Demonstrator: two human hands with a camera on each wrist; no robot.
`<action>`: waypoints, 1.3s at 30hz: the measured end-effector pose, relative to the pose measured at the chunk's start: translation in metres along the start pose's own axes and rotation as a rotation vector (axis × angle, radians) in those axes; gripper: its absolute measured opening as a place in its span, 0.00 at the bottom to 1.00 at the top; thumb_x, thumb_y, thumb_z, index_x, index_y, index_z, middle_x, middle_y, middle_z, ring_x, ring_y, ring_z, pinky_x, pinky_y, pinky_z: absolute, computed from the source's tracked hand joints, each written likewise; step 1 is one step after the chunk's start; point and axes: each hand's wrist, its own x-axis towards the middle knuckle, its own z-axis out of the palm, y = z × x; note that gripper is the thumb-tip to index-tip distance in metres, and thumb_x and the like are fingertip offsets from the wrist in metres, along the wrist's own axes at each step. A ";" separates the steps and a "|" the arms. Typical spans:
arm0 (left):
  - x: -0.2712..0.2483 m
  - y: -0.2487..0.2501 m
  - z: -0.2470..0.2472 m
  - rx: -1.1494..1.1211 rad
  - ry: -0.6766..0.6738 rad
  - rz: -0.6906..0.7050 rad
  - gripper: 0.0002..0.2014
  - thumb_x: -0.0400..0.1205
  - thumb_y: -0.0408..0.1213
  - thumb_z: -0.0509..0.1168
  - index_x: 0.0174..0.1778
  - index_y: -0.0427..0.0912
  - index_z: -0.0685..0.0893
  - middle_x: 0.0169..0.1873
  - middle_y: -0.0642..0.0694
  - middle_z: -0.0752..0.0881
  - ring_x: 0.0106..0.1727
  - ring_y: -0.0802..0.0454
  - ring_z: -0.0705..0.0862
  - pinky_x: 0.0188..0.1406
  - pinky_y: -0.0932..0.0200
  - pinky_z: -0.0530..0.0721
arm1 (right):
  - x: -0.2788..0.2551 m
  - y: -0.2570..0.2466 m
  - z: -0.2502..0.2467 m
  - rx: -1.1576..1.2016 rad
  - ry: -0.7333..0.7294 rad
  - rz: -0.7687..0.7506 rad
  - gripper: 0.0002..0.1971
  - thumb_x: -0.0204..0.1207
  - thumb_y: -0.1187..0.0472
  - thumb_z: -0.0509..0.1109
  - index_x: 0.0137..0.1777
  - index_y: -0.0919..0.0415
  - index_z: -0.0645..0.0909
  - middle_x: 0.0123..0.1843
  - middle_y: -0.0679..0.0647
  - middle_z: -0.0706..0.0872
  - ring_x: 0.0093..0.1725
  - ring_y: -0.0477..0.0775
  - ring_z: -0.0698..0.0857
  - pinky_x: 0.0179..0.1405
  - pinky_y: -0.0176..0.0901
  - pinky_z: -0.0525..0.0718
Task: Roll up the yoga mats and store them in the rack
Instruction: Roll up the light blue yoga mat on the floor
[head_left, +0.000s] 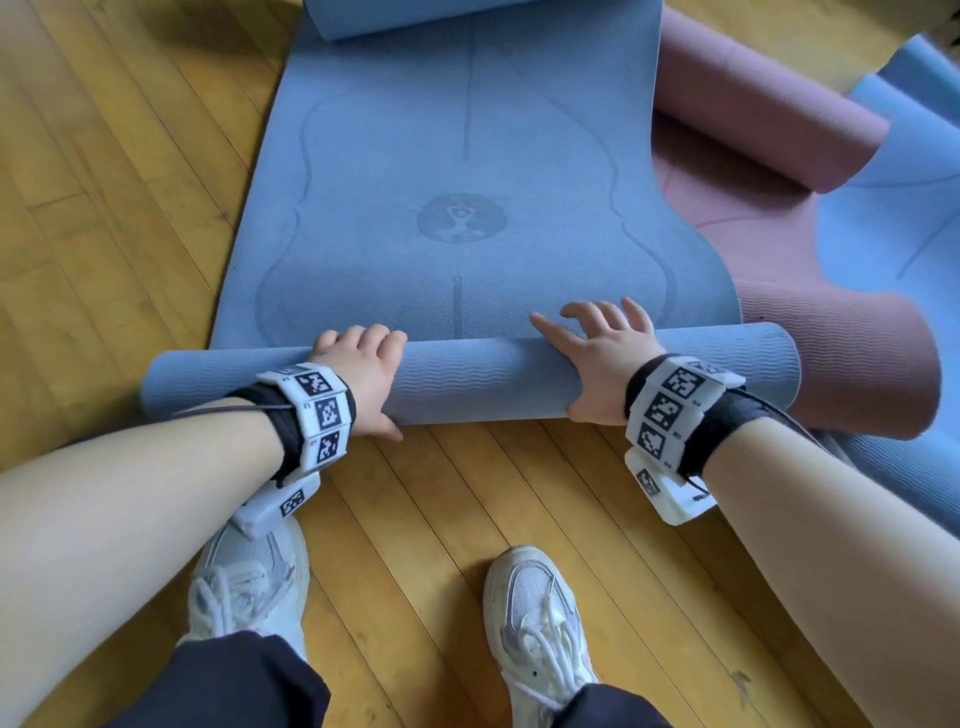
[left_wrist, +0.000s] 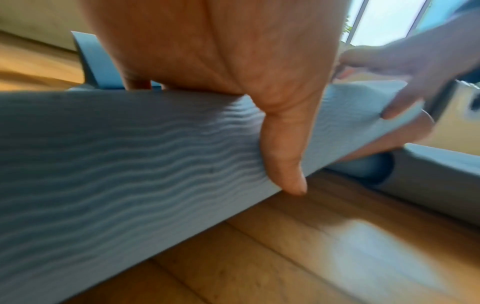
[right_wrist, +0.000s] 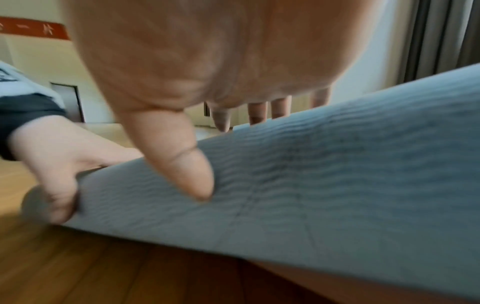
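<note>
The blue mat (head_left: 467, 182) is lying on the floor (head_left: 104, 208), with its near end wound into a roll (head_left: 483, 382) that is lying crosswise under both hands. The roll is a soft foam cylinder; its outer face is showing a fine wavy ribbed texture, clear in both wrist views. The flat part beyond the fingers is showing a smoother pebbled face with embossed curved guide lines and a round emblem (head_left: 461, 218) of a seated figure. Its far end is curling up into a second, looser roll well beyond the hands.

The left hand (head_left: 363, 376) is gripping the roll near its left end: the fingers are curling over the top and the thumb (left_wrist: 288, 164) is pressing down the near face toward the floor. The right hand (head_left: 605, 358) is resting on the roll toward its right end, with the palm on top, the fingers (right_wrist: 257, 113) spreading fairly straight over the far side onto the flat mat, and the thumb (right_wrist: 187, 164) pressing flat on the ribbed near face.

To the right of the right hand, a pink mat (head_left: 831, 338) is lying partly under the blue mat, ribbed at its near edge and rolled at its far end. A lighter blue mat (head_left: 893, 244) is overlapping it further right. The floor is of yellow wooden planks. Two white laced shoes (head_left: 535, 623) are standing behind the hands.
</note>
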 end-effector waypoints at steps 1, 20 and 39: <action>0.003 -0.001 -0.002 -0.017 0.002 -0.001 0.56 0.64 0.68 0.72 0.80 0.46 0.53 0.75 0.47 0.63 0.76 0.45 0.64 0.74 0.49 0.63 | -0.006 -0.003 0.003 0.021 0.057 0.008 0.47 0.70 0.49 0.69 0.83 0.40 0.42 0.80 0.51 0.55 0.81 0.55 0.51 0.81 0.62 0.38; -0.002 0.008 0.004 -0.014 0.035 -0.079 0.56 0.77 0.65 0.62 0.80 0.46 0.25 0.83 0.43 0.36 0.83 0.43 0.36 0.82 0.48 0.35 | 0.025 -0.007 0.000 0.229 0.166 0.105 0.31 0.78 0.36 0.61 0.80 0.38 0.61 0.79 0.50 0.58 0.81 0.55 0.50 0.81 0.64 0.41; 0.004 -0.003 -0.003 -0.017 0.164 -0.123 0.38 0.87 0.51 0.53 0.83 0.49 0.35 0.83 0.41 0.41 0.83 0.41 0.46 0.80 0.47 0.45 | 0.049 -0.009 -0.008 0.121 0.074 0.128 0.45 0.68 0.30 0.68 0.81 0.37 0.49 0.84 0.52 0.52 0.84 0.61 0.38 0.77 0.76 0.37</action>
